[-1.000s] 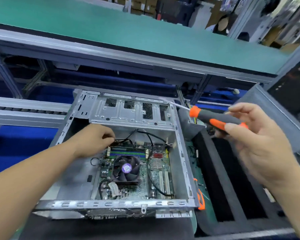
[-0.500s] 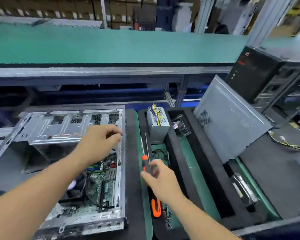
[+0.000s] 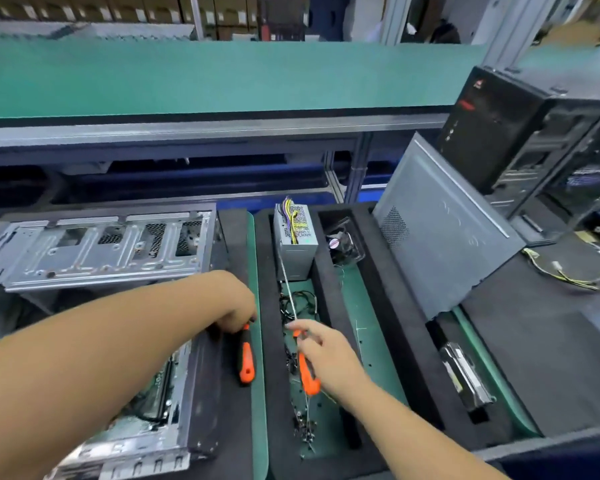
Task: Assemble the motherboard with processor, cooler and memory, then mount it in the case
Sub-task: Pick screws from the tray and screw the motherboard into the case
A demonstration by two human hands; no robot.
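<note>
- My view has swung right, away from the open case [image 3: 97,258], which now sits at the left edge with the motherboard [image 3: 146,407] lying inside it, mostly hidden under my left forearm.
- My right hand [image 3: 329,358] has come down from the air a second ago to the foam parts tray [image 3: 329,258] on the desk. Its fingers [image 3: 300,329] curl loosely over the long screwdriver [image 3: 307,375], whose thin shaft runs up toward the power supply [image 3: 295,237]. Whether they grip the handle or have just let it go, I cannot tell for sure; it reads as a light hold.
- My left hand [image 3: 232,306] has left the inside of the case and now rests at the case's right wall, fingers bent down onto the top of a second, shorter orange screwdriver [image 3: 246,358] lying on the dark foam strip. How tightly they close on it is hidden by the back of the hand.
- I judge this a tool swap: the long driver going down, the short one coming up, likely for the board's mounting screws.
- Small screws [image 3: 305,427] lie scattered in the tray near my right wrist.
- A grey side panel [image 3: 444,244] leans at the right, well apart from the case.
</note>
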